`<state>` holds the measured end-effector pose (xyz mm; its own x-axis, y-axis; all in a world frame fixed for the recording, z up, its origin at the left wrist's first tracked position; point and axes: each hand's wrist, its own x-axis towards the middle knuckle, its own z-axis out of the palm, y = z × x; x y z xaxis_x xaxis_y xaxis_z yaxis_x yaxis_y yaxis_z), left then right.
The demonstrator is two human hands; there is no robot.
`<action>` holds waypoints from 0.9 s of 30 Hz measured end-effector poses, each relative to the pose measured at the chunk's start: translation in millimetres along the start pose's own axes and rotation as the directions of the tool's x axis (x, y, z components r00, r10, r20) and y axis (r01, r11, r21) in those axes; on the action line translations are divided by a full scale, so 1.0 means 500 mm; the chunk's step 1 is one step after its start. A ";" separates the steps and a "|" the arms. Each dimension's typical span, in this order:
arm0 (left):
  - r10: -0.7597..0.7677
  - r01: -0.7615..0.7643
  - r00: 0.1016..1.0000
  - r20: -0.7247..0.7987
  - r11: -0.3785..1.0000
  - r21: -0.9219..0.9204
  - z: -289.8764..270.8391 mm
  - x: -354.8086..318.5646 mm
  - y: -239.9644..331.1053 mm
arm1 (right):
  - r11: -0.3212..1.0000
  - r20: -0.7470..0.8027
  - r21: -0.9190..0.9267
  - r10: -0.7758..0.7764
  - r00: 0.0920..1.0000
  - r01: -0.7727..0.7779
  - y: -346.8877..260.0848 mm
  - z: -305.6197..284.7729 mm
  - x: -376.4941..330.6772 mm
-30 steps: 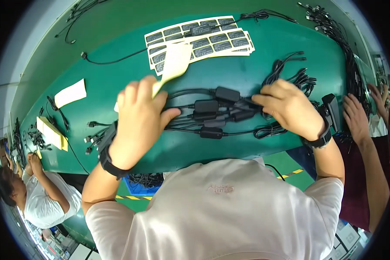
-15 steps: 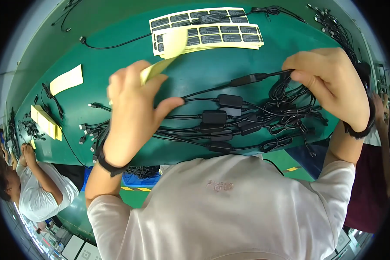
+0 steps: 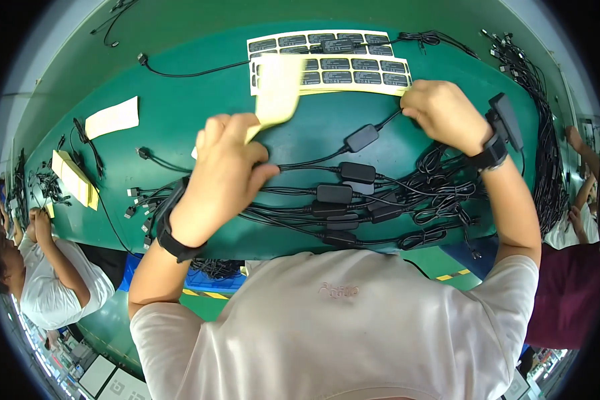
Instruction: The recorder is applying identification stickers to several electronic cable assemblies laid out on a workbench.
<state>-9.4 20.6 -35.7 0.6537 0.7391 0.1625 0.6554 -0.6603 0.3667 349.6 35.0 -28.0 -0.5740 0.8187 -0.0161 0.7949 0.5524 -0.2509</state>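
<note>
My left hand [image 3: 221,170] is closed on a curled yellow label sheet [image 3: 278,93], pinched between its fingers. The thumb rests by a black cable with an inline box [image 3: 362,138]. To the right, the same cable runs up to my right hand [image 3: 443,115], whose fingers are pinched on it. Directly below lie several similar black cables with flat inline boxes [image 3: 357,173], side by side. Their plugs [image 3: 135,192] point left, and their coiled ends [image 3: 440,190] bunch up at the right. Any label on the held box cannot be made out.
Stacked sheets of dark labels [image 3: 353,72] lie at the far side, with another boxed cable [image 3: 339,45] across them. Yellow papers [image 3: 112,118] are at the left. A long cable bundle [image 3: 543,127] lines the right edge. A person in white [image 3: 63,287] sits at the left.
My right hand has moved left and its grip on the cable is now closer to the box. That box has turned its flat face up and dropped slightly. The yellow sheet hangs lower.
</note>
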 end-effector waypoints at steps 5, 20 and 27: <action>0.009 -0.009 1.000 0.002 0.999 0.045 0.005 -0.001 0.003 | 0.984 -0.179 -0.153 -0.114 0.977 0.087 -0.009 0.026 -0.030; 0.178 -0.170 0.984 -0.029 0.968 0.185 0.034 0.019 0.018 | 0.988 -0.367 0.104 -0.070 0.927 0.116 0.008 -0.017 -0.050; 0.097 -0.031 0.972 -0.215 0.956 0.292 -0.016 0.032 0.005 | 0.908 -0.348 -0.301 -0.389 0.853 0.291 -0.001 -0.018 -0.051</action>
<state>-0.4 32.0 -25.0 0.6174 0.6829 0.3905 0.7168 -0.6929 0.0782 366.0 15.2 -18.6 -0.7305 0.5384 0.4202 0.6139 0.7872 0.0588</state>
